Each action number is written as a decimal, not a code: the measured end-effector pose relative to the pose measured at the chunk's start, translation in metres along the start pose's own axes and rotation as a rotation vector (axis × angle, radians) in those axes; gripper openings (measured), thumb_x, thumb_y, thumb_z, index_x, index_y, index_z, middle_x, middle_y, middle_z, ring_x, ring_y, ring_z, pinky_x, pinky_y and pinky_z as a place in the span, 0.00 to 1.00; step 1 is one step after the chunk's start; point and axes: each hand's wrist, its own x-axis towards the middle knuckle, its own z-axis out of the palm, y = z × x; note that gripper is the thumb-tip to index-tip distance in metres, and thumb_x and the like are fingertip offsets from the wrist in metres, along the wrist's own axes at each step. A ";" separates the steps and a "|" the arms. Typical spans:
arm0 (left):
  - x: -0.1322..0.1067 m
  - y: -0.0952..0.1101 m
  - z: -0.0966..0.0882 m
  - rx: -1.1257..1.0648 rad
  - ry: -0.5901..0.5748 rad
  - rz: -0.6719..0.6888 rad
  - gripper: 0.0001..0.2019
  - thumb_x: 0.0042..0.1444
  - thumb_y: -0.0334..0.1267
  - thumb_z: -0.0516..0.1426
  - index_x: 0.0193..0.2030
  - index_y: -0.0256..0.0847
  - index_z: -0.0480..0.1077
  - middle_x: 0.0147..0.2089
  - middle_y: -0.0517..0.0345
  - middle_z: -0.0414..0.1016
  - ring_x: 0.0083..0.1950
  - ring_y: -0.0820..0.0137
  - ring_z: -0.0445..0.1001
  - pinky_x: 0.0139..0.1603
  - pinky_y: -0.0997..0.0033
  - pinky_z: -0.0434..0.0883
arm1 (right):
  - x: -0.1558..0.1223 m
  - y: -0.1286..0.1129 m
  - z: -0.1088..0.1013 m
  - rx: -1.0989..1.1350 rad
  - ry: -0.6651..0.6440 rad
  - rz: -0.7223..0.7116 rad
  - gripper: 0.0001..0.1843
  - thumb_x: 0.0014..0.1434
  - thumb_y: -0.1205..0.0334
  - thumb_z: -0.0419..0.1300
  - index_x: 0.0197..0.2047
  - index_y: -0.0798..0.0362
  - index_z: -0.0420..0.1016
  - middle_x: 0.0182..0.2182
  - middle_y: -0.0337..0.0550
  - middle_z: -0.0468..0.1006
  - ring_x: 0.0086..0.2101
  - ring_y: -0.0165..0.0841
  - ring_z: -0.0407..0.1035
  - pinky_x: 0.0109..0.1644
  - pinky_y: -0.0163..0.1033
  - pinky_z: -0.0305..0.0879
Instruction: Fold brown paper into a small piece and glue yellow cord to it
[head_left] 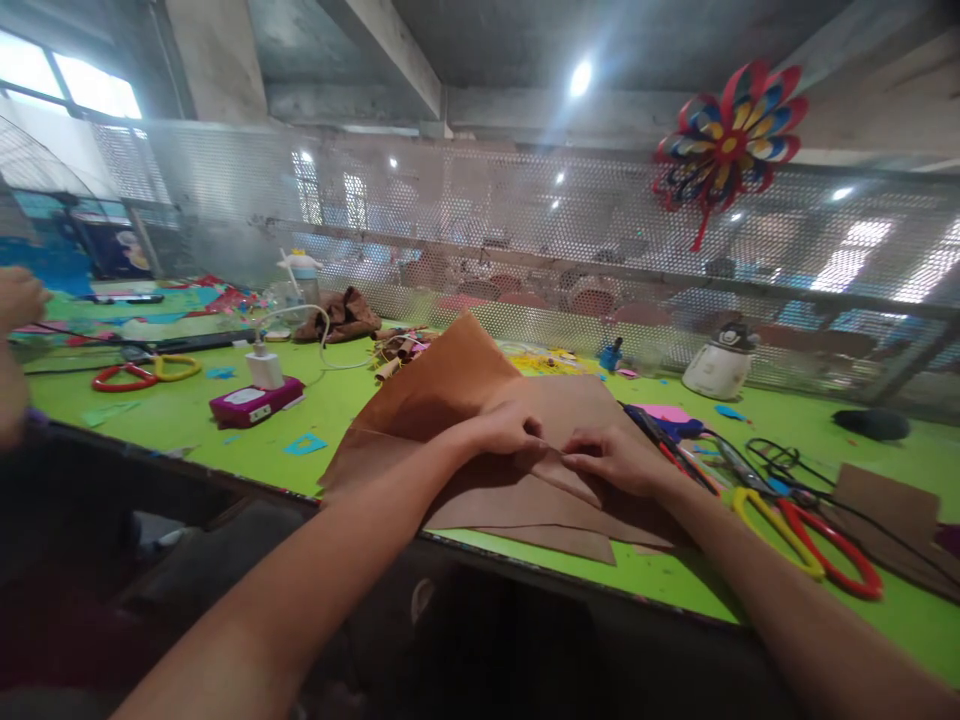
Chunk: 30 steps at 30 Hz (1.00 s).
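Brown paper [491,495] pinched by left hand [511,430], right hand [615,458], grip nearly closed; scissors [792,535] right, purple socket [244,407] left.

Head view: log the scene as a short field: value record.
left hand: fingers on brown paper, grip unclear
right hand: fingers on the same paper, grip unclear
surface: green table
right of paper: scissors with yellow and red handles
left of paper: purple socket block, white plug in it
hanging: multicolored flower ornament, upper right
left edge: another person's hand
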 end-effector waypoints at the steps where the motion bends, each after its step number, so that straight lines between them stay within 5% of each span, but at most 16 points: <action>1: 0.000 -0.001 -0.001 0.007 -0.026 -0.018 0.10 0.48 0.40 0.54 0.26 0.34 0.71 0.22 0.61 0.64 0.25 0.76 0.59 0.26 0.75 0.55 | 0.000 0.001 0.001 -0.008 -0.004 -0.004 0.16 0.56 0.53 0.53 0.37 0.55 0.76 0.32 0.43 0.77 0.33 0.34 0.67 0.38 0.38 0.61; 8: -0.001 -0.007 -0.001 0.062 -0.071 -0.086 0.08 0.45 0.39 0.55 0.27 0.36 0.71 0.22 0.62 0.65 0.24 0.76 0.59 0.25 0.76 0.55 | 0.004 0.008 0.007 -0.102 0.022 -0.057 0.15 0.57 0.55 0.53 0.34 0.55 0.76 0.30 0.44 0.76 0.32 0.33 0.66 0.39 0.38 0.61; 12: 0.006 -0.009 0.008 0.057 -0.045 0.017 0.11 0.46 0.38 0.55 0.35 0.35 0.73 0.26 0.60 0.69 0.26 0.76 0.62 0.28 0.76 0.58 | 0.005 0.009 0.010 -0.105 0.060 -0.047 0.14 0.56 0.55 0.53 0.32 0.55 0.75 0.28 0.44 0.75 0.30 0.33 0.66 0.36 0.37 0.61; 19: 0.015 -0.012 0.023 0.059 0.038 0.130 0.10 0.48 0.39 0.56 0.29 0.33 0.73 0.21 0.62 0.65 0.23 0.77 0.59 0.24 0.77 0.54 | 0.005 0.007 0.011 -0.172 0.077 -0.044 0.11 0.54 0.58 0.54 0.31 0.54 0.74 0.27 0.44 0.75 0.28 0.32 0.65 0.35 0.37 0.61; 30: 0.007 0.005 0.015 0.214 0.040 0.123 0.07 0.47 0.31 0.55 0.25 0.33 0.73 0.19 0.61 0.64 0.22 0.77 0.56 0.24 0.76 0.51 | 0.000 0.017 0.003 -0.248 0.006 -0.016 0.11 0.54 0.60 0.53 0.30 0.55 0.73 0.26 0.43 0.73 0.27 0.31 0.64 0.30 0.34 0.58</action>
